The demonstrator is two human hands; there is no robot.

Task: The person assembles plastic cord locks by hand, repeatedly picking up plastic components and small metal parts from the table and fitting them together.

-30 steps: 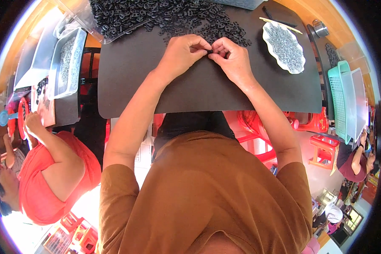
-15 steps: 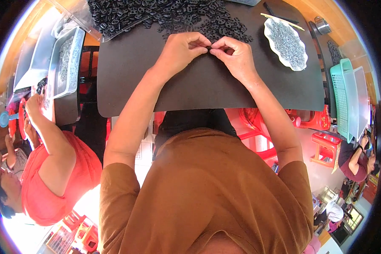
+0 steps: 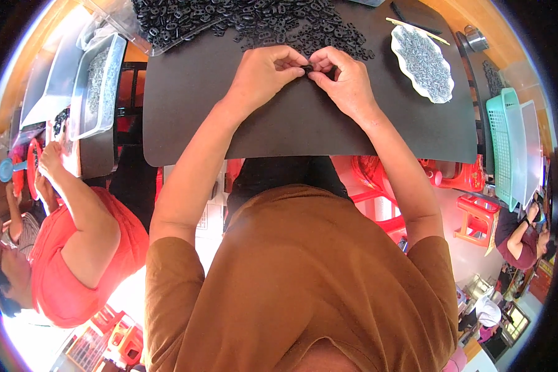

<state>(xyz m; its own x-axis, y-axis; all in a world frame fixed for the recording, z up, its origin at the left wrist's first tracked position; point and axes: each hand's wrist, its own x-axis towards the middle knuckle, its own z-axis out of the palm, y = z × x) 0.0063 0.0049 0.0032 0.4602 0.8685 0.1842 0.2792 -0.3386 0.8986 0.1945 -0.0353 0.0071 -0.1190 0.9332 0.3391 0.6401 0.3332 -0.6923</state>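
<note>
Between my fingertips, above the dark table (image 3: 186,118), is a small black plastic piece (image 3: 307,69), mostly hidden by the fingers. My left hand (image 3: 268,69) pinches it from the left with thumb and forefinger. From the right, the thumb and forefinger of my right hand (image 3: 342,75) close on the same piece. Just beyond my hands lies a large heap of black plastic pieces with holes (image 3: 254,22). A white scalloped dish (image 3: 398,62) full of small silvery metal parts (image 3: 425,65) stands to the right of my hands.
A pale stick (image 3: 415,30) and a black rod (image 3: 409,18) lie behind the dish. At left stands a clear bin (image 3: 115,80) of small parts; a green basket (image 3: 501,149) is at right. A person in red (image 3: 74,248) works on the left. Red stools (image 3: 477,217) stand below.
My hands keep pinching the piece at nearly the same spot, the right fingers shifting slightly. The view has moved a little, and the person at left has shifted slightly.
</note>
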